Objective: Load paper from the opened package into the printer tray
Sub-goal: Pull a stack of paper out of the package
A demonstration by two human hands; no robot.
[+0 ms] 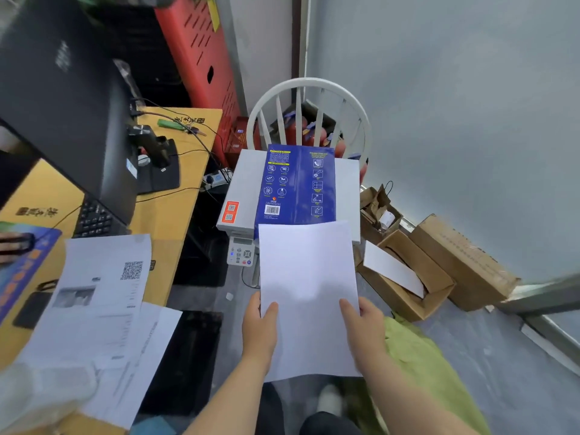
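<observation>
I hold a stack of blank white paper (309,277) flat in front of me, above the floor. My left hand (259,328) grips its left edge with the thumb on top. My right hand (365,329) grips its right edge the same way. The far end of the sheets reaches the front of the white printer (241,189), whose control panel (241,254) shows just left of the paper. A blue paper package (296,183) lies on top of the printer. The paper hides the printer's tray.
A white spindle-back chair (309,89) stands behind the printer. Left is a yellow desk (169,215) with a black monitor (62,98), keyboard and printed sheets (100,296). Open cardboard boxes (408,277) sit on the floor to the right, by the wall.
</observation>
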